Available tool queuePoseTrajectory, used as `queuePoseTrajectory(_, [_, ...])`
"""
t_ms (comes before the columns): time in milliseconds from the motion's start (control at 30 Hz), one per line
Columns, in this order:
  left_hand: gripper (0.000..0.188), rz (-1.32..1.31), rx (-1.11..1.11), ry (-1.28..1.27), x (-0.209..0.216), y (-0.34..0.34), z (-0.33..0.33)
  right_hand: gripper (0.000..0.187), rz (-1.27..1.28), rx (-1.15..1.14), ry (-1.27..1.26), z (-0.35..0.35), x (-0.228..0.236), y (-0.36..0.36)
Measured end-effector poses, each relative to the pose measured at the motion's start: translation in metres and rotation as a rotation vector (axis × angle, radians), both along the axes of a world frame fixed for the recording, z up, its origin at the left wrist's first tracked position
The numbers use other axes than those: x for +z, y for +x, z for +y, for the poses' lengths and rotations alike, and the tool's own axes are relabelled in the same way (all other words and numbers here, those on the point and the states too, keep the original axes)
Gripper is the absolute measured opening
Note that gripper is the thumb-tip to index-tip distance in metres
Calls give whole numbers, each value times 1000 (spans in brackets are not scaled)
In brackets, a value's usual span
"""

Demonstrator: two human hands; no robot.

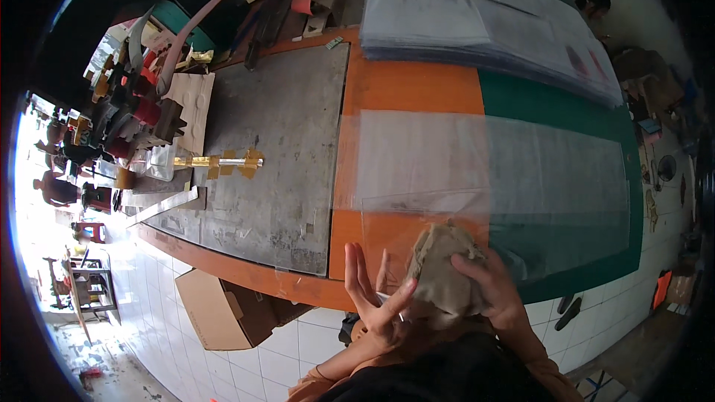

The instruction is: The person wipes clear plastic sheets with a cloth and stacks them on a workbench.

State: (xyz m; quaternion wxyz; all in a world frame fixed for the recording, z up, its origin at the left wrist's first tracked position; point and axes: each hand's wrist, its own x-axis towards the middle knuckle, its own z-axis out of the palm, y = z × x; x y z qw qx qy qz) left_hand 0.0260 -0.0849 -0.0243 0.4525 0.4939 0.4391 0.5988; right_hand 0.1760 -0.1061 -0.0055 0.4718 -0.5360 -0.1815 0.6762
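In front of my body, my right hand (497, 286) grips a crumpled beige cloth (439, 272), its thumb pressed onto the near face. The cloth has a rough, uneven upper edge. My left hand (380, 304) is beside it on the left, fingers spread apart, with the thumb tip close to or touching the cloth; which of the two I cannot tell. Something small and white shows at the left fingers, too little visible to name. Beyond both hands, thin clear plastic sheets (424, 152) lie flat across the orange and green table top (406, 93).
A thick stack of clear plastic sheets (447, 22) lies at the far right. Set into the table's left is a worn grey metal plate (279, 119) with a gold-taped strip (223, 163). Machinery (141, 115) stands further left. Below the edge sits a cardboard box (216, 309).
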Motion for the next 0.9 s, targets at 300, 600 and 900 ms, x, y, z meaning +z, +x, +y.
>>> queuePoseTrajectory(300, [33, 281, -202, 336, -17, -7, 7, 56, 325, -54, -133, 11, 16, -5])
queuePoseTrajectory(600, [47, 14, -401, 156, -18, -8, 8, 57, 377, 93, -26, 13, 3, -7])
queuePoseTrajectory(900, [34, 4, -361, 184, -30, -12, 8, 59, 309, 189, -121, 9, -1, -12])
